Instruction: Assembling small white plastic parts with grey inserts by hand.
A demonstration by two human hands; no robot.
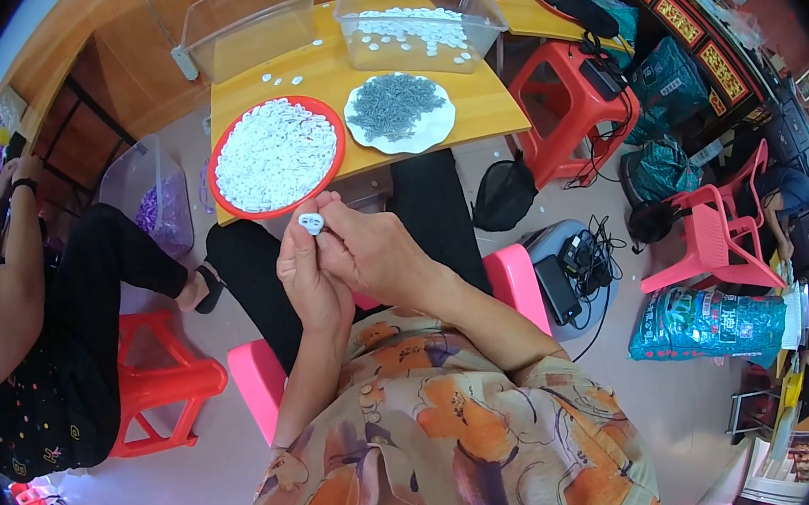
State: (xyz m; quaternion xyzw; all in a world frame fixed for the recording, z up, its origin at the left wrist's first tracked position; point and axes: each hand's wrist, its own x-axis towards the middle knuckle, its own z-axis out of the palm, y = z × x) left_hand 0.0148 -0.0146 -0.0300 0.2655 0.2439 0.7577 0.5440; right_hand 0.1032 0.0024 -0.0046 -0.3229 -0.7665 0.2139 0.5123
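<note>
My left hand [299, 281] pinches a small white plastic piece [311, 224] with dark openings in its face, held in front of my lap. Against it, my right hand [370, 249] is closed, thumb and fingers drawn together beside the piece; whatever is between those fingertips is hidden. Just beyond my hands, a red round tray [338, 160] is heaped with small white plastic parts [275, 155]. To its right, a white scalloped plate [434, 129] carries a pile of small grey metal-looking parts [395, 106].
On the yellow table [488, 113] stand a clear bin [415, 61] with white pieces and another clear bin [251, 24]. A seated person [22, 331] works at left near a tub of purple strips [161, 207]. Red stools [578, 103], cables [591, 257] and teal sacks [708, 324] lie right.
</note>
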